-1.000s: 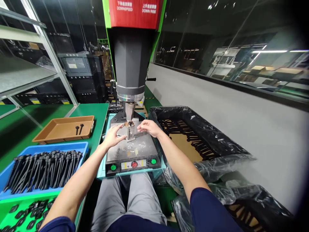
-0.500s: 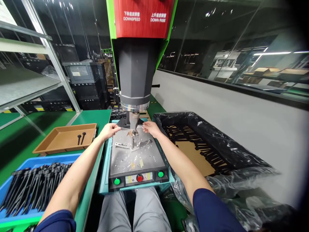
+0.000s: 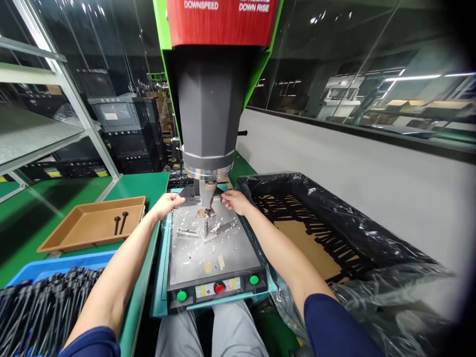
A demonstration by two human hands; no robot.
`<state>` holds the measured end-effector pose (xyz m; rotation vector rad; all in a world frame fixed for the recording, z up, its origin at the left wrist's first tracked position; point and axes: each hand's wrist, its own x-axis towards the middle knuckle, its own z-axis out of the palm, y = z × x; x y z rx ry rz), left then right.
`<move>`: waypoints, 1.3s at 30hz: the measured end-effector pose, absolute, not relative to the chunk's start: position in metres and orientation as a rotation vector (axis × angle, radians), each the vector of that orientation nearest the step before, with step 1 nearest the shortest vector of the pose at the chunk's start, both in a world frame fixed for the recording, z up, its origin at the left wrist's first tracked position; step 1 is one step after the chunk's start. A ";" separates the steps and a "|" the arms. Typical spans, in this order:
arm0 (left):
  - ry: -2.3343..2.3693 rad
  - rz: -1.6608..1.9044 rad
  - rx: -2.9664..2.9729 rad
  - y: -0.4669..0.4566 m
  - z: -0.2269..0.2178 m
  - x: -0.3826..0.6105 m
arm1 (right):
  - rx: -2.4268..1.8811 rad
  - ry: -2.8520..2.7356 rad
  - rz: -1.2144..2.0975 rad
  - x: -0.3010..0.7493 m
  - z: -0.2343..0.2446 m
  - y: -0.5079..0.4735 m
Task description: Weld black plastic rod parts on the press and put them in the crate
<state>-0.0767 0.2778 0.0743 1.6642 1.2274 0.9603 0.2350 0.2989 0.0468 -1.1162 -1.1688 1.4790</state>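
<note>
A press machine with a grey head [image 3: 210, 114] stands over a metal base plate [image 3: 211, 250]. Its horn tip [image 3: 207, 191] hangs just above a small fixture [image 3: 206, 223] on the plate. My left hand [image 3: 167, 203] is closed at the far left edge of the plate, pinching a clear plastic film [image 3: 193, 213] that covers the plate. My right hand [image 3: 234, 201] is closed on the same film at the far right edge. Both hands flank the horn tip.
Two green buttons [image 3: 181, 296] and a red one [image 3: 219, 288] sit on the machine's front panel. A brown tray [image 3: 89, 225] with two black bolts [image 3: 119, 223] lies left; a blue bin [image 3: 33, 267] of black bolts lies nearer. A bag-lined crate [image 3: 316, 223] with black parts stands right.
Both hands moved from the fixture outward and back to the plate's far corners, gripping the film. The view shifted closer to the machine.
</note>
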 end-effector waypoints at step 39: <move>1.665 1.049 2.237 0.270 0.108 -0.090 | -1.461 -1.079 1.314 0.242 0.012 0.305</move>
